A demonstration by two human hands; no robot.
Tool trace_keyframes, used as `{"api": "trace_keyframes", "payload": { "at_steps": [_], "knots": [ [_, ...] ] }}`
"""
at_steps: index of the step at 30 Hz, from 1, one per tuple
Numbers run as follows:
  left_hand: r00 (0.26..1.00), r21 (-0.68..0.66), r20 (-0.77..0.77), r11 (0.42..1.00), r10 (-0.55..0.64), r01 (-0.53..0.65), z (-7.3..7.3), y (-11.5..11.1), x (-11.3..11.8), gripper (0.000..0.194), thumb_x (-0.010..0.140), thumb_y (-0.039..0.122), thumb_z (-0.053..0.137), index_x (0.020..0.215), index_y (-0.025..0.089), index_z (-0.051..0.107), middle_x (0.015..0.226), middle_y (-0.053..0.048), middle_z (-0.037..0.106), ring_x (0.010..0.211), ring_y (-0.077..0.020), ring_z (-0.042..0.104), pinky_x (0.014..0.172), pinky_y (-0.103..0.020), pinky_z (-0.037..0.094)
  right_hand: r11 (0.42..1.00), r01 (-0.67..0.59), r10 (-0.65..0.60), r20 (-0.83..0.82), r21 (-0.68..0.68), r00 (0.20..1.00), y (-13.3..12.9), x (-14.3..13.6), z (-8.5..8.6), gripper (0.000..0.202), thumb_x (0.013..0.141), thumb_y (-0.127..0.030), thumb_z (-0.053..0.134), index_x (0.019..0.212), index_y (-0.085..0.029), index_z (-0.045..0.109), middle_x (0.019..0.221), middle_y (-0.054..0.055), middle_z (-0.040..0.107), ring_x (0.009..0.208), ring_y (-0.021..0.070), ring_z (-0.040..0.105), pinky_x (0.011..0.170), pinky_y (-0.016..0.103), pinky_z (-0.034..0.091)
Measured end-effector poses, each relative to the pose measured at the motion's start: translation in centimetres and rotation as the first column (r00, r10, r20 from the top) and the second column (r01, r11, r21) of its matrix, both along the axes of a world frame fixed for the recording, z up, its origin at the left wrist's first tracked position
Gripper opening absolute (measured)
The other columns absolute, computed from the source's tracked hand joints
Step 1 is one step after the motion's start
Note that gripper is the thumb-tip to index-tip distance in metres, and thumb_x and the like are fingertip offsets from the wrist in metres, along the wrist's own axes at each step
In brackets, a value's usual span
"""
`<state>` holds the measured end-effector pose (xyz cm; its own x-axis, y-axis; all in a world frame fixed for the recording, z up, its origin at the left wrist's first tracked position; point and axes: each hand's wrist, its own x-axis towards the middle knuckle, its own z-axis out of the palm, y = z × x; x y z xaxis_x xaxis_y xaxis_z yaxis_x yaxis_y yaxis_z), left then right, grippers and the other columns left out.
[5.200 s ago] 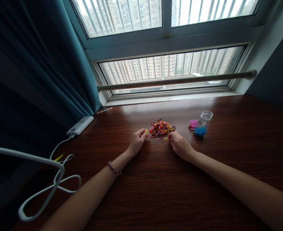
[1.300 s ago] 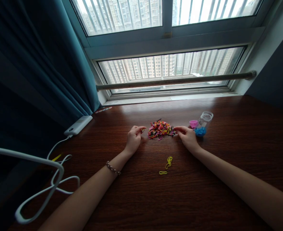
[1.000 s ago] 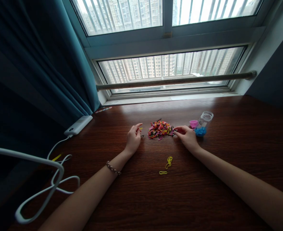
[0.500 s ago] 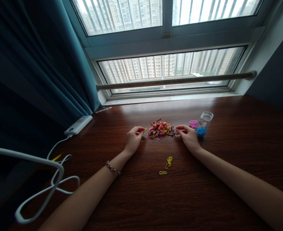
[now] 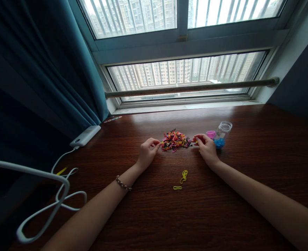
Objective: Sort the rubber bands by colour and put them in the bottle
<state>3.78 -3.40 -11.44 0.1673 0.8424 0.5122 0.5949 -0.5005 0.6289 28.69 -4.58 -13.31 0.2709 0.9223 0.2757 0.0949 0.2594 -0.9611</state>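
A heap of small multicoloured rubber bands point(image 5: 175, 140) lies on the brown wooden table, pink, orange, yellow and black among them. My left hand point(image 5: 148, 152) pinches at the heap's left edge, with a bit of a yellow rubber band showing at its fingertips. At the right edge, my right hand point(image 5: 206, 149) has thumb and fingers closed, with small spots of yellow rubber band showing between them and under the palm. Nearer to me lie a little bunch of yellow rubber bands point(image 5: 184, 176) and a single yellow rubber band point(image 5: 177, 188).
Just beyond my right hand are a clear jar point(image 5: 224, 129) with blue contents and a pink cup-like piece point(image 5: 210, 134). A white power bank point(image 5: 85, 136) with a looping white cable point(image 5: 65, 184) sits at left by the blue curtain point(image 5: 91, 87). The window is behind.
My left hand has moved right, its fingertips now at the heap's edge. My right hand has drawn slightly back from the heap, and yellow now shows in it.
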Motion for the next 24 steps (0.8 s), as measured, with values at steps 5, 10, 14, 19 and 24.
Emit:
{"api": "trace_keyframes", "payload": {
  "at_steps": [5, 10, 14, 19, 24],
  "knots": [
    [0.886, 0.022, -0.184, 0.899, -0.426, 0.437, 1.0, -3.7, 2.2, 0.017, 0.081, 0.030, 0.053, 0.076, 0.019, 0.064, 0.073, -0.005, 0.061, 0.071, -0.0145, 0.055, 0.071, -0.028, 0.044, 0.998, 0.059, -0.058, 0.124, -0.009, 0.991, -0.1, 0.2, 0.5, 0.032, 0.079, -0.044, 0.048, 0.086, -0.014, 0.056, 0.068, 0.004, 0.058, 0.059, 0.0146, 0.056, 0.053, 0.025, 0.044],
    [0.662, -0.036, -0.456, 0.756, -0.594, 0.654, 1.2, -5.4, 2.9, 0.019, 0.082, 0.031, 0.050, 0.086, 0.023, 0.066, 0.074, -0.006, 0.063, 0.074, -0.0171, 0.054, 0.074, -0.031, 0.041, 0.988, 0.051, -0.106, 0.393, 0.149, 0.913, -2.0, -0.9, 1.5, 0.024, 0.085, -0.036, 0.042, 0.082, -0.016, 0.056, 0.072, 0.004, 0.057, 0.062, 0.0138, 0.052, 0.059, 0.025, 0.041],
    [0.851, 0.078, -0.375, 0.902, -0.369, 0.425, 0.6, -3.2, 1.6, 0.020, 0.084, 0.028, 0.046, 0.081, 0.020, 0.065, 0.074, -0.006, 0.060, 0.075, -0.0169, 0.052, 0.075, -0.031, 0.042, 0.879, -0.406, 0.109, 0.723, 0.251, 0.682, -4.7, -2.6, 2.3, 0.022, 0.088, -0.027, 0.039, 0.086, -0.017, 0.058, 0.076, 0.005, 0.056, 0.069, 0.0134, 0.051, 0.064, 0.024, 0.040],
    [0.955, 0.061, -0.264, 0.986, -0.134, 0.155, -0.1, -0.4, 0.4, 0.012, 0.078, 0.026, 0.056, 0.086, 0.021, 0.063, 0.085, -0.005, 0.060, 0.085, -0.0189, 0.053, 0.077, -0.032, 0.043, 0.867, -0.481, 0.072, 0.921, 0.132, 0.383, -5.6, -3.1, 3.7, 0.023, 0.088, -0.027, 0.039, 0.085, -0.018, 0.059, 0.077, 0.007, 0.059, 0.073, 0.0158, 0.054, 0.065, 0.025, 0.040],
    [0.951, -0.041, -0.263, 0.987, -0.163, 0.157, -0.3, 0.2, 0.1, 0.011, 0.077, 0.019, 0.055, 0.080, 0.022, 0.065, 0.084, -0.004, 0.059, 0.084, -0.0177, 0.055, 0.077, -0.030, 0.044, 0.993, 0.118, 0.020, 0.997, -0.029, 0.072, -5.0, -2.0, 5.2, 0.016, 0.081, -0.011, 0.043, 0.084, -0.012, 0.059, 0.085, 0.017, 0.058, 0.073, 0.0244, 0.058, 0.053, 0.027, 0.038]
  ]
}}
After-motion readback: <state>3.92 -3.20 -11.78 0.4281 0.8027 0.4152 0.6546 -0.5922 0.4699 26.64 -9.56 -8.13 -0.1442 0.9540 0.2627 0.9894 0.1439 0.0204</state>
